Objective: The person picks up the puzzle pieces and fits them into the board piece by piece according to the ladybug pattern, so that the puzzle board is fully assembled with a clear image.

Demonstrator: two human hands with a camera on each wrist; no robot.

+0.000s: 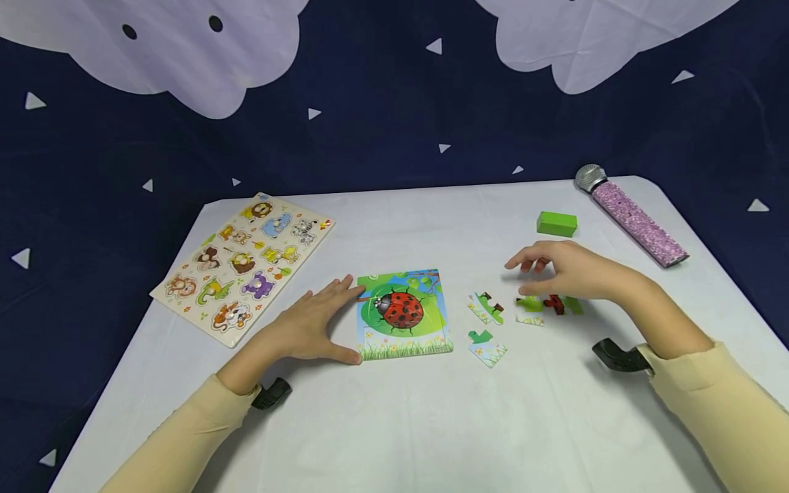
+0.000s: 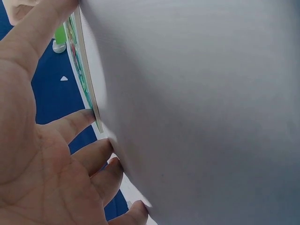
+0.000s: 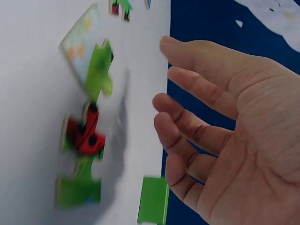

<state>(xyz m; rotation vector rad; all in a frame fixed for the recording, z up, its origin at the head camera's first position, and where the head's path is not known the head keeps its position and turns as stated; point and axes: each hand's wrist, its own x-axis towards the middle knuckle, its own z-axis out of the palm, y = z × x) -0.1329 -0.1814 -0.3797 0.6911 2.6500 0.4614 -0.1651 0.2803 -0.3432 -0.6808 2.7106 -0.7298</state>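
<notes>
While a navy cloth backdrop with pale clouds and white triangles hangs behind, a desk covered in plain white cloth spreads in front. At its left lies a slanted cream board set with colourful animal shapes. At the far right, a microphone with a silver mesh head and glittery pink handle lies diagonally. Near the middle rests a flat square ladybird board, printed with a red, black-spotted insect on green. A person's left hand has its grip wide, fingers spread, thumb and forefinger touching that board's left edge. The right hand hangs above the desk, its grip loosely bent, thumb apart from the fingers, holding nothing. Just beyond it sits a bright green rectangular block. Smallest are four jigsaw pieces right of the ladybird board: a flowered piece with green and brown, a pale blue flowered piece with a green tip, and, below the right hand, a pale flowered piece with lime green beside a red, black and green piece.
</notes>
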